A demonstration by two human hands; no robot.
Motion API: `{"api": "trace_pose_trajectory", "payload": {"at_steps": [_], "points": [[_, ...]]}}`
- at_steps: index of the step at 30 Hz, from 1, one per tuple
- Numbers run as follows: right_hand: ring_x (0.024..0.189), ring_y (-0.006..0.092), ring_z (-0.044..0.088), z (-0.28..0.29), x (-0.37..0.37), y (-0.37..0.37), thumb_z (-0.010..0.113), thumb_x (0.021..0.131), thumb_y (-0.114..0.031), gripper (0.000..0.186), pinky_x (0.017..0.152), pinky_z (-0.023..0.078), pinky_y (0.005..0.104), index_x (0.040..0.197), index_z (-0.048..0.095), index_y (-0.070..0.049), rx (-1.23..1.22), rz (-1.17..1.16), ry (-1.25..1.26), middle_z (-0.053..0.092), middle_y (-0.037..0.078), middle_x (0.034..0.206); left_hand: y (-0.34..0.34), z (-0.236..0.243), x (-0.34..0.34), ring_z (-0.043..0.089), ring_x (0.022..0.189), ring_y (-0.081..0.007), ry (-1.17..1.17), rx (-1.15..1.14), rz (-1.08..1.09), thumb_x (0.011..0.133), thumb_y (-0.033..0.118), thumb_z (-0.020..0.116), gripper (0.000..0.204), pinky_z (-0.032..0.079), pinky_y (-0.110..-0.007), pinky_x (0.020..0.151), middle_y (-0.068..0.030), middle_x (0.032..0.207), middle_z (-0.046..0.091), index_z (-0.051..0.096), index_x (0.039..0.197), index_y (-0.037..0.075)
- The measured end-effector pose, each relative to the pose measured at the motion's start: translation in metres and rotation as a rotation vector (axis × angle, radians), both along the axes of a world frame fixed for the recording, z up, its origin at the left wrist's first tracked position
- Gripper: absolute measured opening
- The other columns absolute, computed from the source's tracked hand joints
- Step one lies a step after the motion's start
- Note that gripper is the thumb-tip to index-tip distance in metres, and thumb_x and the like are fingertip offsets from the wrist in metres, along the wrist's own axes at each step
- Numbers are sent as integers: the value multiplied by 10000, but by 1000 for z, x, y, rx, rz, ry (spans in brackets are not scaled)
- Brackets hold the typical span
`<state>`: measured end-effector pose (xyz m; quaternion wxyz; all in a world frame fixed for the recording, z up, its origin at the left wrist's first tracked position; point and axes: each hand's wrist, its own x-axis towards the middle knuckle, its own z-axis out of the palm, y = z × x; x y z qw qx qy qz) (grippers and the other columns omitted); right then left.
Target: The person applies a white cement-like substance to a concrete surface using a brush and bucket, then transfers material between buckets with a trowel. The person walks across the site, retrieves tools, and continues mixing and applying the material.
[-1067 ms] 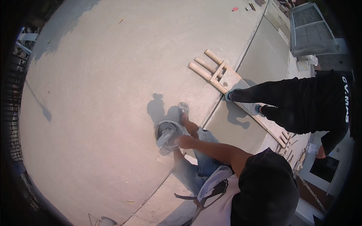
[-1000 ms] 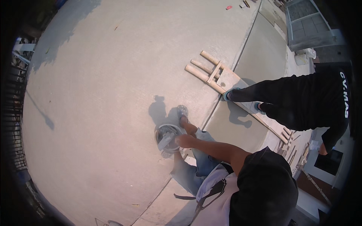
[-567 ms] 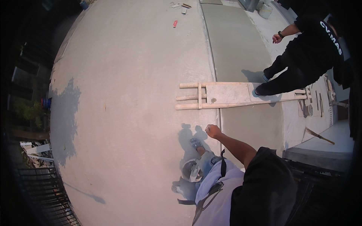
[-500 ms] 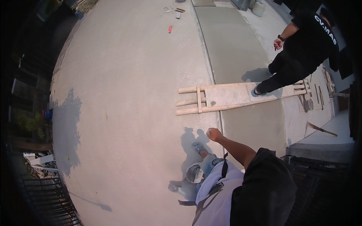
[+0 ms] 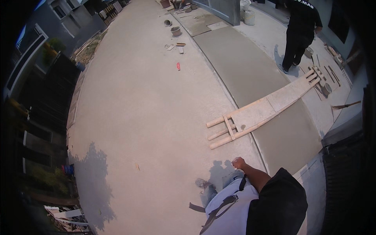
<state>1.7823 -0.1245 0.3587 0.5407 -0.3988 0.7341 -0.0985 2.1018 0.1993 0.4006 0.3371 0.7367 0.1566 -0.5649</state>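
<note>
One curled right hand (image 5: 237,163) shows, its grip unclear; the left hand is out of view. A misstep off the wooden walkway (image 5: 253,116) could dent the darker cement (image 5: 243,58).

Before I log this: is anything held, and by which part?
The right hand is curled; whether it holds anything can't be told. The left hand isn't in view.

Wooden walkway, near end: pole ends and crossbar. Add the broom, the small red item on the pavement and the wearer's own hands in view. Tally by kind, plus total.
Pole ends: 3
Crossbar: 1
Broom: 1
Small red item: 1
Wearer's hands in view (right hand): 1
Total: 7
</note>
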Motion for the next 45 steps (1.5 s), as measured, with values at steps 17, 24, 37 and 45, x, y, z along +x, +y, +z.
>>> {"api": "trace_pose_trajectory", "payload": {"at_steps": [17,24,37,45], "points": [[872,349,723,-60,56,42,599,972,-338,370,678,558,535,1146,651,-16,501,-642,-119,748,188,979,-397,21,359,638,672,-171,-462,-367,31,1062,471,518,520,495,-294,561,-128,909,738,685,1181,-7],[813,324,724,-33,130,-199,635,955,-254,272,641,571,481,1099,663,-25,435,-734,-325,742,165,927,-504,24,311,701,937,-263,-154,-169,-272,1056,572,460,655,551,-371,827,-147,1049,745,705,1174,-24],[637,196,691,65,205,-720,660,925,-149,106,492,542,320,972,663,-55,-215,-629,-255,726,128,820,-759,-39,385,688,1089,-361,-67,-89,-187,1042,423,491,543,559,-479,944,-250,1226,682,603,1289,-47],[718,291,707,15,314,-773,644,929,-138,164,605,577,427,1045,672,-26,205,-863,-326,729,157,886,-959,-21,493,692,1086,-345,-76,77,-160,1001,313,560,449,564,-444,914,-219,1216,694,599,1301,-19]]}}
